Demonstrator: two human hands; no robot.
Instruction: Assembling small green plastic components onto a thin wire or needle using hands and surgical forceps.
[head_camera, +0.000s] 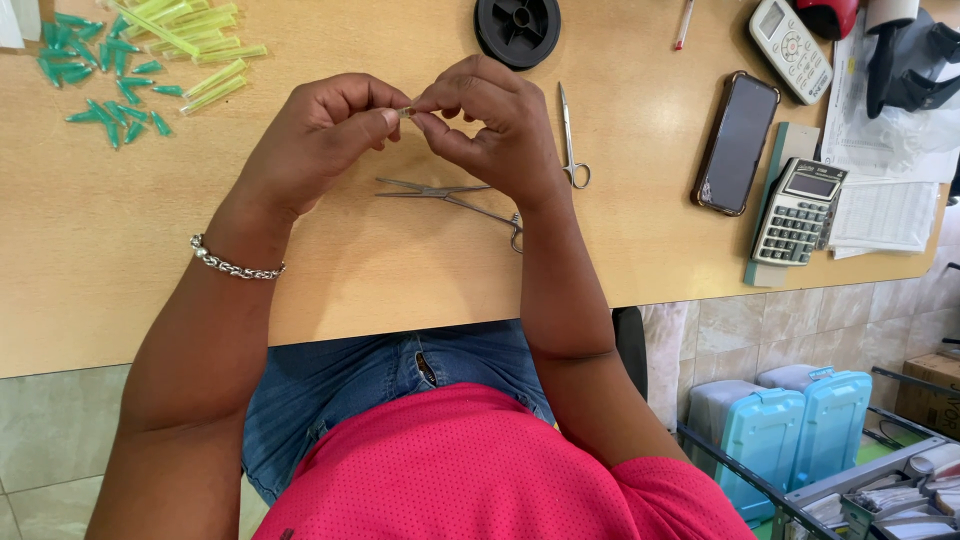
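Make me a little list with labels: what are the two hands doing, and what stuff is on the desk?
left hand: pinches one end of a tiny pale piece
right hand: pinches the other end of it
under the hands: metal forceps, a second metal tool beside them
far left: green and yellow plastic tips
top middle: black spool
right side: phone, calculator, papers
surface: wooden desk

A tiny pale tube piece (405, 112) sits pinched between both hands' fingertips, held level above the table's middle, mostly hidden
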